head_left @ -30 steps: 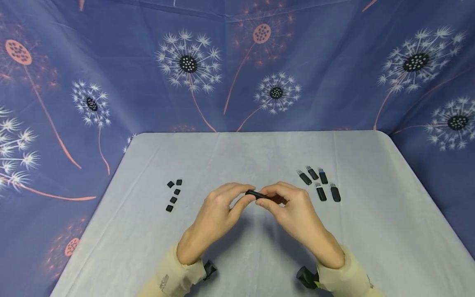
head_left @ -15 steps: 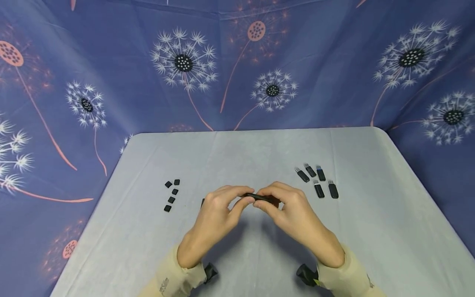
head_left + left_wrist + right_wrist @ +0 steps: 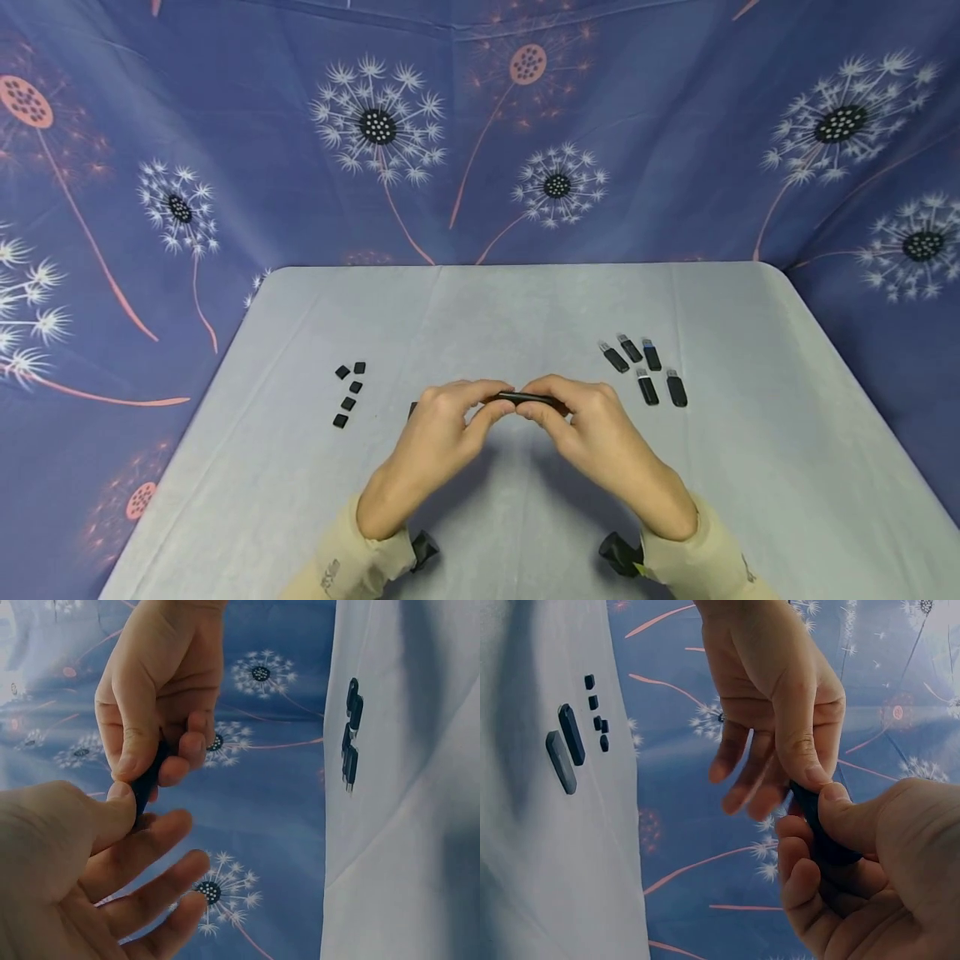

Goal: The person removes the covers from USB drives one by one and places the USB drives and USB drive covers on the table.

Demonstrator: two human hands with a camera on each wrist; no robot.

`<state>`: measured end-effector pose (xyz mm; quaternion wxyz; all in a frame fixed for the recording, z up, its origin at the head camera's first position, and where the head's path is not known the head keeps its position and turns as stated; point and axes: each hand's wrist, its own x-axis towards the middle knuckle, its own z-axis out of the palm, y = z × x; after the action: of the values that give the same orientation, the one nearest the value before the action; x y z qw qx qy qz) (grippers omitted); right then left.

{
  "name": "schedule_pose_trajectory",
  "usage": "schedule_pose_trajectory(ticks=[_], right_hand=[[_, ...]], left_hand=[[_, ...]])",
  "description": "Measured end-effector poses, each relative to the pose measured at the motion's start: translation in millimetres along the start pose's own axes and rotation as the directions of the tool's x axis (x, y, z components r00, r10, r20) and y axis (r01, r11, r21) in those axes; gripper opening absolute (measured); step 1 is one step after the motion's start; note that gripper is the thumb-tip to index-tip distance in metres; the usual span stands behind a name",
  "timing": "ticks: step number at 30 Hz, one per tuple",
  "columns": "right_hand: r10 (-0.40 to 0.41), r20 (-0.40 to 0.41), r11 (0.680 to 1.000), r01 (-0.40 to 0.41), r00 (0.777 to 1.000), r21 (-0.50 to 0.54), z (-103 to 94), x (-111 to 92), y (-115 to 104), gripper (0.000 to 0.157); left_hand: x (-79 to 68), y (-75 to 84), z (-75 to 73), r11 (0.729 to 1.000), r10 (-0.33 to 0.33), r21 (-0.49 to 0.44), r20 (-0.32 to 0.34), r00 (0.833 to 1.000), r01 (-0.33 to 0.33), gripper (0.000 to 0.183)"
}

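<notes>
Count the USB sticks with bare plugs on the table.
5, right of centre on the table: back-left stick, back-middle stick, back-right stick, front-left stick and front-right stick. More could be hidden.

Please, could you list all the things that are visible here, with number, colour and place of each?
Table: one, pale grey, in the foreground
Backdrop cloth: one, blue with dandelion print, behind the table
USB sticks: five, black, table's right side
Small pieces: five, black, table's left side
Longer pieces: two, black, near the small pieces
Held piece: one, black, above the table
Devices: two, black, one at each wrist
Sleeves: two, beige, head view's bottom
Left hand: one, bare, pinching the held piece
Right hand: one, bare, gripping it too
</notes>
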<state>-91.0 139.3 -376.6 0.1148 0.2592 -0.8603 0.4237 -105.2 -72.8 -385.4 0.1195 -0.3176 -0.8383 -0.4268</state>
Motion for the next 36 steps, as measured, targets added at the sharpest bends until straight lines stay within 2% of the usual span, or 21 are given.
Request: schedule_pose_trajectory(ticks=[4, 11, 20, 24, 30, 36], right_hand=[[-0.017, 0.011, 1.0, 0.017, 1.0, 0.01, 0.3, 0.4, 1.4, 0.01], [-0.055, 0.0, 0.998, 0.055, 0.999, 0.026, 2.8, 0.9, 5.2, 0.011], [-0.022, 0.002, 0.997, 0.022, 1.0, 0.075, 5.4, 0.1, 4.0, 0.011], [-0.005, 0.032, 0.998, 0.003, 0.999, 0.07, 5.3, -0.1, 4.2, 0.011], [-0.011, 0.069, 0.999, 0.008, 0.998, 0.044, 3.6, 0.0, 5.7, 0.013], [-0.034, 0.053, 0.998, 0.031, 0.998, 0.049, 4.3, -1.1, 6.4, 0.014]], left_hand=[[0.5, -1.4, -1.1, 0.999, -0.012, 0.036, 0.079, 0.997, 0.009, 0.019], [1.8, -4.8, -3.2, 0.998, -0.005, 0.062, 0.209, 0.978, -0.008, 0.015], [-0.9, -6.3, 0.4, 0.989, -0.009, 0.145, 0.188, 0.982, -0.019, 0.023], [-0.8, -6.1, 0.8, 0.982, -0.001, 0.185, 0.182, 0.983, -0.033, 0.023], [1.1, -6.8, 1.1, 0.975, 0.061, 0.202, 0.169, 0.984, -0.095, 0.021], [1.3, -8.2, 0.9, 0.974, 0.117, 0.177, 0.142, 0.983, -0.142, 0.023]])
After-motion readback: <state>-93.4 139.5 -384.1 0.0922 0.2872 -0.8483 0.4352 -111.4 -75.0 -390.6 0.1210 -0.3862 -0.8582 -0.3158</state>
